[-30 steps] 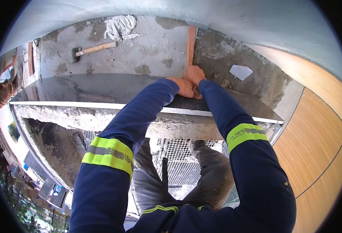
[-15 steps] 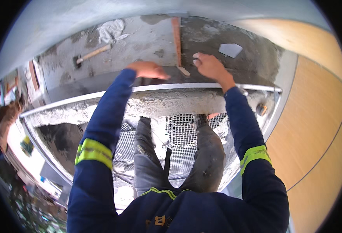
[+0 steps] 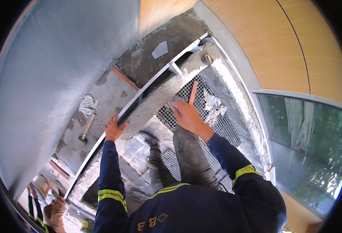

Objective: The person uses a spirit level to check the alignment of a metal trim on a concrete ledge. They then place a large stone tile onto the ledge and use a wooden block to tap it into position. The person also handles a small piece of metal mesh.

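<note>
My left hand (image 3: 114, 130) grips the pale edge of a long slab (image 3: 146, 87), which appears tipped up on edge along a rough cement ledge (image 3: 151, 114), its dark face in shadow. My right hand (image 3: 188, 118) is right of it, above my leg, fingers curled round a small greyish thing too unclear to name. A short white piece (image 3: 175, 68) sits against the slab's farther part. A round black-and-orange item (image 3: 207, 59) rests on the ledge. Below lie perforated mats (image 3: 227, 132), a reddish strip (image 3: 193, 93) and crumpled white material (image 3: 213, 103).
Beyond the slab are a wooden-handled hammer (image 3: 88, 126), white rag (image 3: 88, 105), wooden batten (image 3: 125, 77) and white tile piece (image 3: 159, 49). A grey wall (image 3: 50, 77) rises left, wood panels (image 3: 276, 46) and glass (image 3: 299, 143) right. Another person (image 3: 55, 213) is at lower left.
The view has swung round. The slab has gone from lying flat to apparently on edge. My hands have separated: the left is on its edge, the right has moved down over my leg.
</note>
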### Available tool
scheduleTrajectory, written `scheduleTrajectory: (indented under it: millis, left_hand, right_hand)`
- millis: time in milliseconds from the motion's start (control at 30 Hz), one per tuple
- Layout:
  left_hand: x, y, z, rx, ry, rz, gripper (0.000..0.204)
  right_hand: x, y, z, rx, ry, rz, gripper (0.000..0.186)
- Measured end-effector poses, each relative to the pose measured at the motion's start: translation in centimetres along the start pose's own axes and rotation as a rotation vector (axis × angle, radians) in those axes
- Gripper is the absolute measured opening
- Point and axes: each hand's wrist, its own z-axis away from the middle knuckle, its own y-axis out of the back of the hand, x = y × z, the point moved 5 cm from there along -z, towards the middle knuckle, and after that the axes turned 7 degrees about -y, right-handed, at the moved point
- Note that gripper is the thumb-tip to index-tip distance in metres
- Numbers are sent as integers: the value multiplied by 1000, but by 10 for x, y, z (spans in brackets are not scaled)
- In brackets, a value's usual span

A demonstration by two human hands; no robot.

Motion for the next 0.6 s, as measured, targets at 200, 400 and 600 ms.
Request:
scheduleTrajectory:
  millis: [200, 400, 600]
  left_hand:
    - [-7, 0, -8, -60, -11, -12, 97]
    - [-3, 2, -45, -113, -96, -245, 85]
    - [71, -8, -136, -8, -273, 205, 82]
  right_hand:
    - [-30, 24, 77, 220, 75, -153, 22]
    - [29, 90, 126, 475, -185, -305, 22]
    - [111, 174, 131, 545, -409, -346, 24]
